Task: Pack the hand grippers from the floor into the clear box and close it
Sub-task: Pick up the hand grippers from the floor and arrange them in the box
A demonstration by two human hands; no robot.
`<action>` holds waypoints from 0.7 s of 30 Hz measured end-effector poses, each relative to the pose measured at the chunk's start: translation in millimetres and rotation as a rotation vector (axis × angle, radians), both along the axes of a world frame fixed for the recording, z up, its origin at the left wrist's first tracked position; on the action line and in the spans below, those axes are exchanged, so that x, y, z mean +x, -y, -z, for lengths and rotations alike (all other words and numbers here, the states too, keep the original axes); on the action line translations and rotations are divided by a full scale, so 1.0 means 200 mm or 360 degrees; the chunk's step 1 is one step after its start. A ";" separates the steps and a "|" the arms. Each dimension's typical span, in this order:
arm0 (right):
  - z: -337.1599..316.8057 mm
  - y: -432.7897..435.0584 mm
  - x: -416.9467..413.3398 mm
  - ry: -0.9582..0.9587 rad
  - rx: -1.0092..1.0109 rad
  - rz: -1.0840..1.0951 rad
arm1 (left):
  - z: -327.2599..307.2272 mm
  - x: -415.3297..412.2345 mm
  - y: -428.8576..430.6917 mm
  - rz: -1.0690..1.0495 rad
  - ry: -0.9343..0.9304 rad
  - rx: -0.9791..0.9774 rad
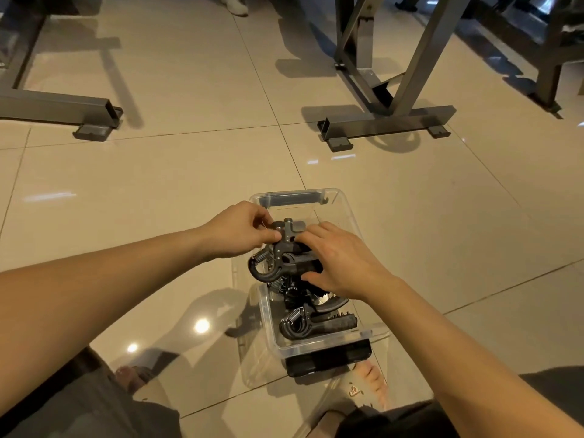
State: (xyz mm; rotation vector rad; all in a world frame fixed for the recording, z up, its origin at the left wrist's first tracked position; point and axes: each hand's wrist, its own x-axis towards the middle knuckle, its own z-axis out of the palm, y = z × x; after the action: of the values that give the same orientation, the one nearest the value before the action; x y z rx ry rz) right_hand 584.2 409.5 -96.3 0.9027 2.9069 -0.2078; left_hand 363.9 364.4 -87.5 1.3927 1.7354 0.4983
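- Packing looks well advanced to me: several hand grippers (317,322) already lie heaped inside the clear box (349,213), toward its near end.
- Over the box's far half I see a top gripper (286,257) held in both hands. The left hand (246,230) pinches its metal head, and the right hand (341,257) is curled round its handle.
- Still to do, by my reading: seat this one, then close the box, which stands open-topped. I cannot tell whether more grippers wait outside the box.
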 end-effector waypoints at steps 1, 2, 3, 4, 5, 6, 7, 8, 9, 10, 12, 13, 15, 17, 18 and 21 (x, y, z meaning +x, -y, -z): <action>0.01 0.00 0.03 0.0051 -0.0038 0.0011 | 0.00 0.00 0.00 0.0166 -0.0224 0.0009; 0.02 0.00 0.06 0.0105 -0.0074 0.0022 | 0.01 0.00 0.01 0.0317 -0.0465 0.0022; 0.04 0.01 0.09 0.0156 -0.0109 0.0031 | 0.02 0.00 0.03 0.0437 -0.0680 0.0029; 0.06 0.01 0.12 0.0211 -0.0143 0.0037 | 0.04 0.00 0.04 0.0530 -0.0858 0.0023; 0.08 0.02 0.14 0.0264 -0.0166 0.0035 | 0.06 0.00 0.06 0.0608 -0.0995 -0.0017; 0.10 0.03 0.15 0.0315 -0.0184 0.0032 | 0.08 0.01 0.07 0.0668 -0.1083 -0.0081; 0.11 0.04 0.16 0.0363 -0.0205 0.0030 | 0.10 0.01 0.09 0.0701 -0.1119 -0.0150; 0.13 0.05 0.17 0.0405 -0.0232 0.0030 | 0.12 0.01 0.10 0.0717 -0.1121 -0.0200; 0.14 0.06 0.17 0.0445 -0.0257 0.0031 | 0.13 0.02 0.11 0.0726 -0.1117 -0.0226; 0.15 0.07 0.17 0.0485 -0.0277 0.0033 | 0.14 0.02 0.12 0.0729 -0.1115 -0.0228; 0.17 0.07 0.18 0.0568 -0.0307 0.0041 | 0.16 0.03 0.15 0.0716 -0.1117 -0.0194; 0.19 0.08 0.18 0.0597 -0.0323 0.0045 | 0.17 0.04 0.16 0.0710 -0.1119 -0.0174; 0.21 0.08 0.18 0.0633 -0.0368 0.0053 | 0.18 0.04 0.17 0.0697 -0.1131 -0.0124; 0.23 0.09 0.18 0.0647 -0.0421 0.0079 | 0.19 0.04 0.18 0.0693 -0.1140 -0.0080; 0.24 0.09 0.18 0.0658 -0.0438 0.0092 | 0.19 0.04 0.18 0.0691 -0.1139 -0.0070; 0.28 0.09 0.19 0.0696 -0.0440 0.0117 | 0.18 0.04 0.18 0.0696 -0.1145 -0.0065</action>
State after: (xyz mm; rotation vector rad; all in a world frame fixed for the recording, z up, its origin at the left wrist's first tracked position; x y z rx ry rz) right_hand 623.0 391.9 -153.1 0.8778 2.3767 -0.3566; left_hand 371.1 328.6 -124.2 2.0050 1.8604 -0.3225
